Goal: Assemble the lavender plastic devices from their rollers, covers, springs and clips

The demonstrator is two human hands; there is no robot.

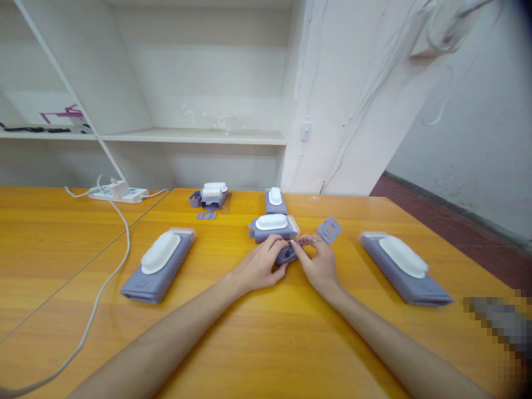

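Observation:
My left hand [266, 263] is closed around a small grey-purple case [286, 254] with a dark inside, held low over the table. From the right, my right hand [320, 266] meets it; the thumb tip touches the case by some thin, tangled coppery strands [308, 239], which run between thumb and forefinger. A flat grey-purple plate with cut-outs [330, 230] stands tilted just beyond my right fingers. Right behind my hands lies a grey-purple holder with a white bristled brush [272, 223] on top. My fingers partly hide the small case.
Similar brush holders lie at left [160, 266], right [405, 269] and farther back [275, 200]. An opened holder with a white roll [211, 193] has loose parts around it. A power strip [118, 191] trails a white cable [127, 233] down the table's left. Shelves [199, 136] rise behind.

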